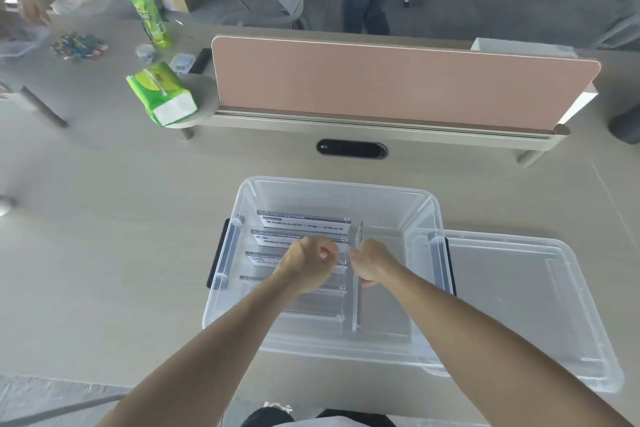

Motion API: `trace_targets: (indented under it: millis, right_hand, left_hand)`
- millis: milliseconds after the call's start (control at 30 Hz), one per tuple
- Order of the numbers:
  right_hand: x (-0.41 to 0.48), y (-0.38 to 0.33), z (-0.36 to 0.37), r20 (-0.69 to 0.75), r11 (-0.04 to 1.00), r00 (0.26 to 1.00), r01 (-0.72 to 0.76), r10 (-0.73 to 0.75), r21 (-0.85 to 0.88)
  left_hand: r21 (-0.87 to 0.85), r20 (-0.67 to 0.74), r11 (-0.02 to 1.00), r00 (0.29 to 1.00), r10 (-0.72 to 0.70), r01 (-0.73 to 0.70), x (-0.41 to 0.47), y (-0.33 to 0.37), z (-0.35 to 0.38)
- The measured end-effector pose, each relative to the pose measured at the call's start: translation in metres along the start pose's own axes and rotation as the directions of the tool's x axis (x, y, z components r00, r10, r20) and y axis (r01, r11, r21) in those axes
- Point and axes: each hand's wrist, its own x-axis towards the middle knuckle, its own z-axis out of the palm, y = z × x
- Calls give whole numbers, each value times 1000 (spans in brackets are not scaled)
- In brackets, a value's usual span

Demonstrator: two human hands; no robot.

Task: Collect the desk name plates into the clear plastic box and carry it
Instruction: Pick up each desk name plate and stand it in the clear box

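The clear plastic box [332, 191] stands on the desk in front of me, with black latches on its short sides. Several clear acrylic name plates [303, 220] with white printed cards lie in rows in its left half. One more name plate [357, 308] stands on edge, running front to back along the middle of the box. My right hand [372, 262] grips the far end of this upright plate. My left hand [308, 263] is a closed fist over the rows of plates, right beside it; whether it holds anything is hidden.
The box's clear lid [519, 305] lies to the right, partly under the box. A pink desk divider [398, 80] stands behind, with a cable port [351, 149] below it. A green tissue pack [161, 94] and a green bottle [149, 12] sit far left. Two people are beyond the desk.
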Motion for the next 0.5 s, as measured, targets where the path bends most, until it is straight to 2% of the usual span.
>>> trace_targets:
  millis: [167,267,400,500]
  right_hand:
    - [-17,-5,-4,-21,998,1000,20,-21,-63]
    - [-39,-6,-18,-122,987,989,60,-79,-147]
    - [-74,6,-54,-306,996,949,84,-75,16]
    - [-109,26,-84,-454,971,891,102,7,215]
  left_hand:
    - [7,1,998,998,63,-63,-5,0,-12]
    - [-13,30,990,990,138,-138,-4,5,-11]
    - [-64,112,960,954,278,-272,-6,28,-1]
    - [-170,184,927,913,365,-336,-16,54,14]
